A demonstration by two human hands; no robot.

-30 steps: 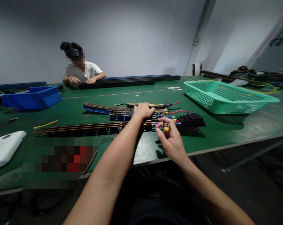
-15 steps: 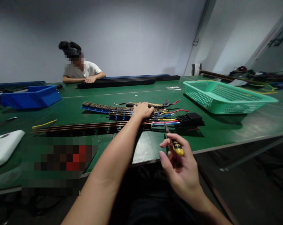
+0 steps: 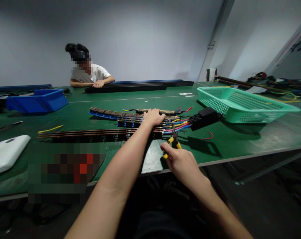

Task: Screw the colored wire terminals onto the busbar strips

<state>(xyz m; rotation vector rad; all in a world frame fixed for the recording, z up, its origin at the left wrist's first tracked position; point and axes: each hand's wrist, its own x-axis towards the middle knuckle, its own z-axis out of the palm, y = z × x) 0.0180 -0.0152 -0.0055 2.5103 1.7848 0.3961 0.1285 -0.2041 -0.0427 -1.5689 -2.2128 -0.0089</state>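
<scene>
My left hand (image 3: 153, 117) lies over a group of long strips (image 3: 107, 113) with brass-coloured rods and blue and black bases, its fingers curled onto them. In my right hand (image 3: 184, 162) are cutting pliers (image 3: 174, 138) with yellow-and-black handles, the fingers wrapped round them. The jaws point up at the coloured wires (image 3: 176, 127), close to or touching them; I cannot tell whether they grip one. These wires join the near black strip (image 3: 90, 134) to a black connector block (image 3: 205, 117), which is tilted with its right end up.
A green basket (image 3: 262, 114) stands at right, a blue bin (image 3: 38, 101) at left. A white device (image 3: 9, 154) lies near left, beside a blurred-out patch. Across the green table (image 3: 242, 139) a person (image 3: 92, 73) leans by long black bars (image 3: 130, 88). A red wire (image 3: 208, 136) lies at right.
My right hand has closed round the pliers and brought them to the wires. The black connector block has tilted, its right end rising. My left hand keeps its place on the strips.
</scene>
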